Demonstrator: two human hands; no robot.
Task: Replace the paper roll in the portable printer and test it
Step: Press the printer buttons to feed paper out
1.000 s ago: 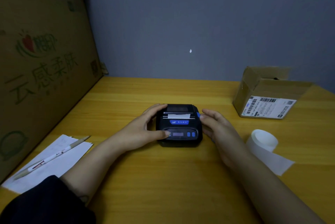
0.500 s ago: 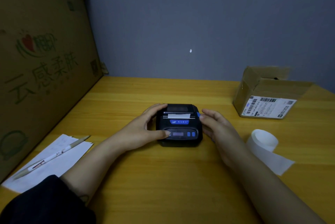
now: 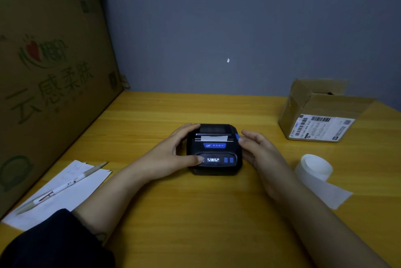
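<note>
A small black portable printer (image 3: 214, 150) sits closed in the middle of the yellow wooden table (image 3: 195, 213). A short white paper strip pokes out of its top slot, and its small front display is lit. My left hand (image 3: 171, 155) wraps the printer's left side, thumb pressed on the front panel left of the display. My right hand (image 3: 260, 152) rests flat against the printer's right side, fingers apart, by the blue side latch. A white paper roll (image 3: 314, 170) with a loose tail lies on the table to the right, apart from both hands.
An open cardboard box (image 3: 321, 113) with a shipping label stands at the back right. A large printed carton (image 3: 50, 85) walls off the left side. A pen (image 3: 63, 187) lies on a white sheet (image 3: 71, 198) at the front left. A grey wall is behind.
The printer's display now shows lit text; it looked dimmer before. Both hands have stayed in place.
</note>
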